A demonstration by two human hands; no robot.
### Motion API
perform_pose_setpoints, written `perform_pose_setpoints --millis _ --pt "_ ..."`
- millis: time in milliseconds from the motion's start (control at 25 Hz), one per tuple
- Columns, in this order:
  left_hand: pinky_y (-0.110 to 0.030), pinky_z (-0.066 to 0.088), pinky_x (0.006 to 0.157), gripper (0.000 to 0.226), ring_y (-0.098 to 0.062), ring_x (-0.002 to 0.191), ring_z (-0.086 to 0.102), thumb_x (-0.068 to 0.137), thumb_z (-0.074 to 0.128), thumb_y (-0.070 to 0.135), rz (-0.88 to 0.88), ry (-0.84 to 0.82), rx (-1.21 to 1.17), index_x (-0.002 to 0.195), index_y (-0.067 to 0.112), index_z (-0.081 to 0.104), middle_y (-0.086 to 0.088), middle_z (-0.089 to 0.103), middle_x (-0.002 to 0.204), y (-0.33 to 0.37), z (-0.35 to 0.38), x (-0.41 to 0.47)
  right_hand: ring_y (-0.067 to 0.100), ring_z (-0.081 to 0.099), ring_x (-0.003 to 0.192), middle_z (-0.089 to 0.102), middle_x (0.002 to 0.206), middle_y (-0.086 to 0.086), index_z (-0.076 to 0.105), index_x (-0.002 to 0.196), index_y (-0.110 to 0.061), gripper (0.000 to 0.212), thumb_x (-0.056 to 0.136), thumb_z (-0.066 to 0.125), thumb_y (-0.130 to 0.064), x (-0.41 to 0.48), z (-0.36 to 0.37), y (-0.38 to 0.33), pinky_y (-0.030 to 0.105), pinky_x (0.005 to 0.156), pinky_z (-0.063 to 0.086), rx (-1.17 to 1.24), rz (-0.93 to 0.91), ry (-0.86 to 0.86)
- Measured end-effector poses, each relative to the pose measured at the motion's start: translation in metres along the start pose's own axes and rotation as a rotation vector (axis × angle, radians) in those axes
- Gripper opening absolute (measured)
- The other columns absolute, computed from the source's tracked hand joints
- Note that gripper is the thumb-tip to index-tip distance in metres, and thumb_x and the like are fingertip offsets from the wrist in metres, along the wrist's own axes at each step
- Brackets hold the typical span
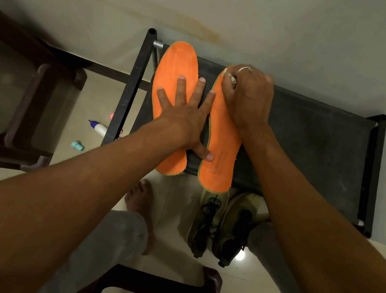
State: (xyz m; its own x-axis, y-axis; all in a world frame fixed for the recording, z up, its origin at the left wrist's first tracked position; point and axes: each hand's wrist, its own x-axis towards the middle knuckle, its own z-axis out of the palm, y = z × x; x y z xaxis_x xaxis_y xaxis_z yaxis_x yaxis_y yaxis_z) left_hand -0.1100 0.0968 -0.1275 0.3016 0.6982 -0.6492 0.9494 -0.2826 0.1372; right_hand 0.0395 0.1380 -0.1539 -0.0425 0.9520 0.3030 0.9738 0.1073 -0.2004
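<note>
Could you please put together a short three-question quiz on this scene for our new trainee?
1. True or false: the left hand lies flat, fingers spread, touching both the left insole and the right insole.
2. Multiple choice: where on the right insole does the right hand hold its small whitish object? A) at the toe end B) at the heel C) at the middle
3. Fill in: the white bottle lies on the ____.
Key: 1 true; 2 A; 3 floor.
</note>
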Motion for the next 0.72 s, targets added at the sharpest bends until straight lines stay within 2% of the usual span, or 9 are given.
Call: perform_pose_setpoints --millis 80,280,440,520,600,720 --pt "-0.078 -0.001 0.108 0.153 -0.045 0.143 -0.032 0.053 0.075 0.08 0.004 0.003 0.002 0.153 0.026 -0.027 -0.005 -0.04 0.157 0.001 0.0 0.0 0.026 0.064 0.084 0.071 0.087 0.006 0.071 0.088 -0.014 0.026 0.094 0.05 -0.028 -0.002 -0.001 0.002 0.038 0.081 0.042 -0.023 -0.063 -0.026" --pt "-0.079 -0.002 0.108 0.154 -0.045 0.142 -0.033 0.052 0.075 0.081 -0.002 -0.002 -0.001 0.153 0.026 -0.027 -0.005 -0.04 0.157 -0.001 0.0 0.001 0.023 0.063 0.086 0.07 0.089 0.003 0.07 0.09 -0.016 0.029 0.095 0.046 -0.031 0.003 -0.008 0.014 0.038 0.084 0.039 0.016 0.094 -0.041" --pt "-0.079 -0.002 0.108 0.155 -0.045 0.142 -0.033 0.051 0.075 0.081 0.004 0.0 -0.001 0.153 0.027 -0.027 -0.004 -0.041 0.156 0.0 0.001 0.001 0.026 0.06 0.074 0.064 0.074 0.006 0.06 0.073 -0.017 0.025 0.092 0.048 -0.026 -0.005 -0.005 0.004 0.039 0.077 0.041 -0.003 -0.041 -0.062" --pt "-0.079 -0.003 0.108 0.155 -0.044 0.142 -0.033 0.05 0.076 0.081 0.003 0.002 -0.009 0.153 0.027 -0.027 -0.004 -0.041 0.156 -0.001 0.001 0.002 0.025 0.059 0.076 0.064 0.076 0.004 0.057 0.072 -0.019 0.025 0.091 0.045 -0.029 -0.001 -0.01 0.016 0.039 0.078 0.039 -0.005 0.025 -0.088" --pt "-0.079 -0.003 0.107 0.155 -0.045 0.142 -0.033 0.05 0.076 0.081 0.001 -0.002 -0.015 0.153 0.027 -0.027 -0.004 -0.041 0.156 -0.002 0.001 0.003 0.024 0.06 0.08 0.066 0.08 0.003 0.062 0.077 -0.018 0.027 0.093 0.044 -0.031 -0.001 -0.011 0.015 0.039 0.082 0.039 0.003 0.082 -0.09" --pt "-0.079 -0.002 0.107 0.155 -0.045 0.142 -0.033 0.05 0.075 0.081 0.003 0.006 -0.004 0.153 0.027 -0.027 -0.004 -0.041 0.156 -0.001 0.003 0.003 0.025 0.058 0.074 0.062 0.075 0.005 0.059 0.073 -0.017 0.027 0.093 0.046 -0.028 -0.006 -0.009 0.007 0.039 0.079 0.039 -0.009 -0.047 -0.131"
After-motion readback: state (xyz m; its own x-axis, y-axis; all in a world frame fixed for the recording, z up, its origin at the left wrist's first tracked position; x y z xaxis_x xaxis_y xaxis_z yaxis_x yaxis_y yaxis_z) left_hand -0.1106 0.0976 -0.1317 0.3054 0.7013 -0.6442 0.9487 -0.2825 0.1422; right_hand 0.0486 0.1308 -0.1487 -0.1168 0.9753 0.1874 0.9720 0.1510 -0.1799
